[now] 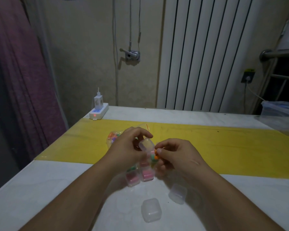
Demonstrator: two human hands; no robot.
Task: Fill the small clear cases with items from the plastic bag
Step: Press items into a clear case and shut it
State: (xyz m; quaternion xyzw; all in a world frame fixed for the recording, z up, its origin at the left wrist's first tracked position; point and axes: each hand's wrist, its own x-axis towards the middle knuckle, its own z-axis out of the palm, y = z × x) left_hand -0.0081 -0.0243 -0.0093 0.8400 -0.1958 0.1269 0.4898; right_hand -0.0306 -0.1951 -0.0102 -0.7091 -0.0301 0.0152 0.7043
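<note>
Your left hand (128, 147) is curled round a small clear case (146, 144), a rounded-square box of frosted plastic with its lid tipped up, held above the counter (57, 189). Your right hand (175, 154) pinches a small orange piece (156, 157) between thumb and forefinger, right beside the case's open mouth; green bits show inside it, though blur hides their shape. Under your hands, two filled cases (139, 176) sit side by side, touching, with pink contents. Nearer you lie two more cases (151, 210), closed and cloudy-clear, one just right of the other (177, 193). The crinkled plastic bag (114, 138), holding soft-coloured pieces, lies behind your left hand on the glossy yellow strip (223, 147) across the pale counter. A white power strip (98, 111) with a charger sits at the far left corner.
</note>
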